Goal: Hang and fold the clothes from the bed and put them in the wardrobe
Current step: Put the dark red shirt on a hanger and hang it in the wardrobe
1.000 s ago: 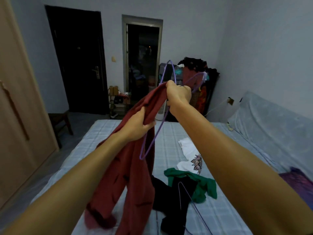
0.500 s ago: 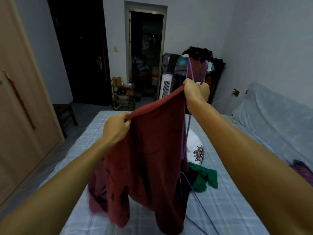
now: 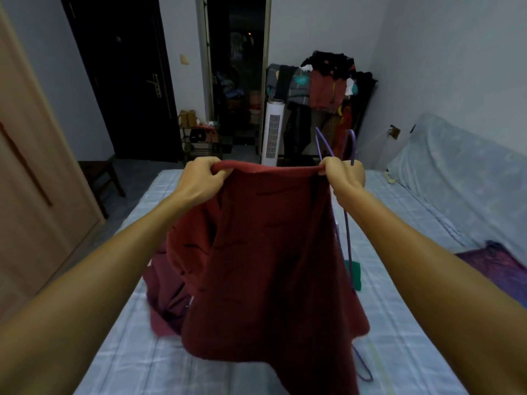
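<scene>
Garment spread between two hands, head view. I have the red garment (image 3: 265,252) stretched by its top edge above the bed (image 3: 399,337).

Left hand (image 3: 204,178) — fingers and thumb curled round the rolled left end of that edge.

Right hand (image 3: 343,178) — clenched on the right end of the same edge and, with it, on a purple wire hanger (image 3: 346,232). The hanger's upper loops stand above the knuckles. One wire runs down past the wrist along the garment's right side.

The cloth hangs down from the held edge, and its darker lower folds lie bunched on the checked sheet toward the left. Just beside the garment's right side, a green garment (image 3: 355,273) lies on the sheet, mostly hidden behind the red cloth. At lower right, a second loop of purple wire (image 3: 361,366) rests on the sheet below the hem; I cannot tell whether it belongs to the held hanger. At far right, a purple cloth (image 3: 496,266) lies on the bed near a pale blue cover (image 3: 456,181) along the wall.

At the left margin stands the light wooden wardrobe (image 3: 34,166), its door closed, well apart from the garment.

Background, left to right: dark door (image 3: 125,81), stool (image 3: 99,175), low shelf (image 3: 199,138), open doorway (image 3: 236,67), white tower fan (image 3: 273,132) and a rack (image 3: 328,78) heaped with clothes.
</scene>
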Demonstrator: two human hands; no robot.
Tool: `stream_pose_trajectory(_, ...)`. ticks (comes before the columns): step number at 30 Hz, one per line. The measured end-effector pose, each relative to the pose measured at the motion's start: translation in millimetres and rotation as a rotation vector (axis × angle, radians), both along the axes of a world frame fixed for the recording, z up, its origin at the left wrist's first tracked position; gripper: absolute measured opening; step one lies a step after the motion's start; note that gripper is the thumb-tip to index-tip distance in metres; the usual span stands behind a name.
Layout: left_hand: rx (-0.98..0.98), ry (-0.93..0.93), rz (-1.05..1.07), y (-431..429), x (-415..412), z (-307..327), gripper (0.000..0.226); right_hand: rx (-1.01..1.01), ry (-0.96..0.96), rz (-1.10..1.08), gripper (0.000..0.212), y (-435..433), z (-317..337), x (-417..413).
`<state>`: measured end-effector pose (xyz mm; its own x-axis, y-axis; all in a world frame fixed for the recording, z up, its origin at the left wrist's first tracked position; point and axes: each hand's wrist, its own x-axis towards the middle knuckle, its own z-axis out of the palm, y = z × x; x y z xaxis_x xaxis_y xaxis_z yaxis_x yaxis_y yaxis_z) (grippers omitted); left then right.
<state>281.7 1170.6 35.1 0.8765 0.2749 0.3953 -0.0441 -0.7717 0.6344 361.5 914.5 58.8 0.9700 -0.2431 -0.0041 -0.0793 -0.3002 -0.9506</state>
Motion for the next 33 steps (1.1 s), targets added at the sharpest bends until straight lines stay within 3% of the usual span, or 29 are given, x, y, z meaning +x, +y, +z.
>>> stream_pose_trajectory(3,-0.010,0.184,-0.182,-10,-8,6,0.018,0.062,-0.006,0.004,0.015,-2,-10,3)
stream_pose_trajectory(6,0.009,0.519,-0.423,-30,-17,9,0.015,0.038,-0.068,0.016,0.025,4,-12,3)
stream_pose_trajectory(8,0.096,0.573,-0.461,-40,-17,4,0.020,0.058,-0.098,0.044,0.029,13,-10,3)
stream_pose_trajectory(13,0.241,0.518,-0.382,-27,-14,-19,0.009,0.088,-0.194,0.102,0.031,24,4,5)
stream_pose_trajectory(19,0.409,0.412,-0.011,14,-10,-64,0.011,0.054,-0.274,0.049,0.043,30,15,6)
stream_pose_trajectory(24,0.276,0.383,0.155,37,-18,-93,0.008,0.119,-0.308,-0.060,0.040,17,22,10)
stream_pose_trajectory(28,0.176,0.251,0.143,42,-11,-76,0.012,0.073,-0.307,-0.082,0.036,6,18,15)
stream_pose_trajectory(33,-0.022,0.151,0.068,20,3,-59,0.024,-0.239,-0.098,0.051,0.016,-11,-15,17)
